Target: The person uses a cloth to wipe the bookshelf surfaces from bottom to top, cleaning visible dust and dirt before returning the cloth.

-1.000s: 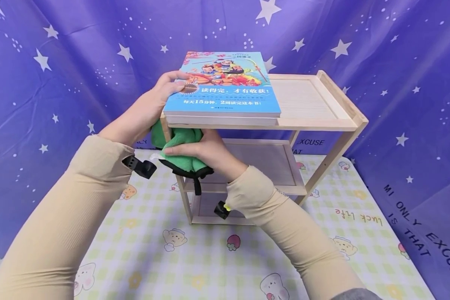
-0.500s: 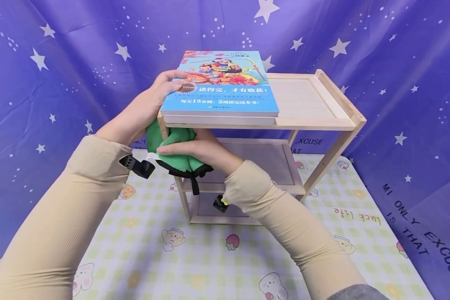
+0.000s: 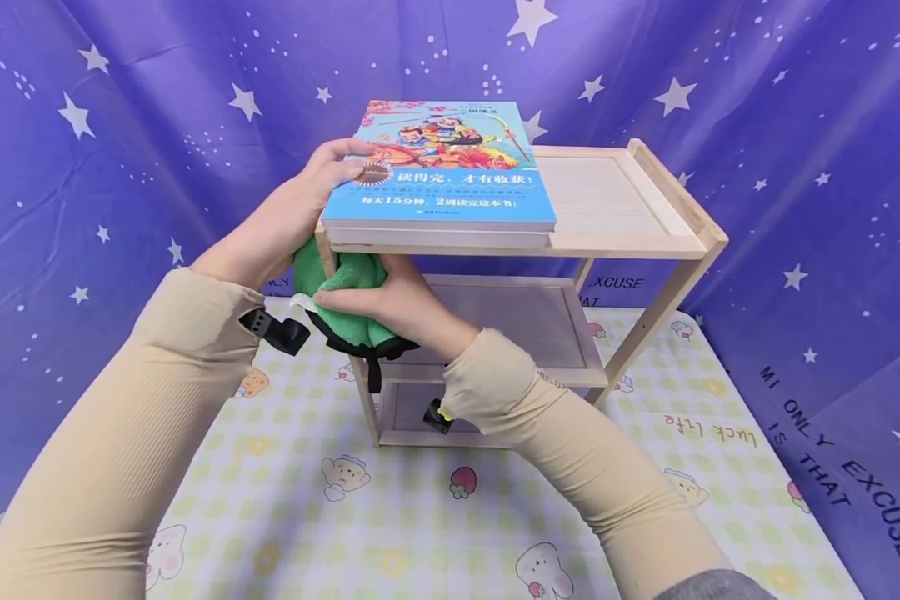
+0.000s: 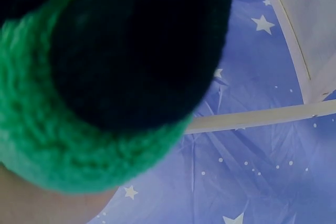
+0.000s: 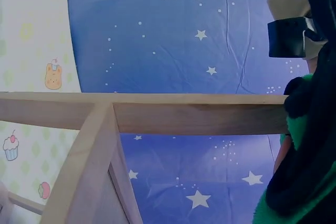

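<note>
In the head view my left hand (image 3: pixel 311 192) rests at the left edge of a blue-covered book (image 3: pixel 438 187), two digits lying over its cover. The book lies on another on the top board of a wooden shelf rack (image 3: pixel 615 196). Just below, my right hand (image 3: pixel 412 300) grips a fuzzy green cloth (image 3: pixel 352 312) with black edging and a hanging black loop. It bunches against the rack's front left post, thumb on its outside; the other fingers are hidden. Close up, the cloth (image 4: pixel 94 156) fills much of the left wrist view, with a dark patch on it.
Two lower boards of the rack, the middle one (image 3: pixel 510 321) and the bottom one (image 3: pixel 435 417), sit under the top. A checked tablecloth (image 3: pixel 285 500) covers the table. Behind hangs a purple curtain (image 3: pixel 195 100) with stars. Each wrist carries a small black camera (image 3: pixel 277 331).
My right hand and the green cloth have shifted slightly left around the post. My left hand keeps its place on the book; the whole view has drifted a little.
</note>
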A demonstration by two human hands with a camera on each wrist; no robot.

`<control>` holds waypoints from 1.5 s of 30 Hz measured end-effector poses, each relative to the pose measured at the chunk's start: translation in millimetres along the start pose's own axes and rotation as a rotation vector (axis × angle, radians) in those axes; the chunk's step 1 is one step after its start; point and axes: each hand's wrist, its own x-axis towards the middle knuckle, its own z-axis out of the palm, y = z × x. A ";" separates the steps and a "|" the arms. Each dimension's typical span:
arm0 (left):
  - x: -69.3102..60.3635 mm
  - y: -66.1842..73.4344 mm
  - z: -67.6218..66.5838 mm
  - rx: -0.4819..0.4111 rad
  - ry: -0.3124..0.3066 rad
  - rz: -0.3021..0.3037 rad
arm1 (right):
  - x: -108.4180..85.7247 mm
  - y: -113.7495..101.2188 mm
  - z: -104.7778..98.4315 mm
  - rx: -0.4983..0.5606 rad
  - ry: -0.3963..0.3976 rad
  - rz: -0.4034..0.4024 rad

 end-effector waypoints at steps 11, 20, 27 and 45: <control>0.1 0.1 1.3 0.013 0.010 -0.001 | -3.9 3.8 2.4 0.000 0.022 0.012; -0.7 -0.5 2.0 -0.028 0.018 0.009 | -9.9 3.2 3.5 -0.094 0.064 0.030; 0.2 -1.9 3.0 -0.038 0.028 0.016 | -15.7 5.5 6.1 -0.108 0.098 0.039; 0.8 -2.8 3.6 -0.057 0.017 0.012 | -26.5 21.6 11.6 -0.105 0.111 0.087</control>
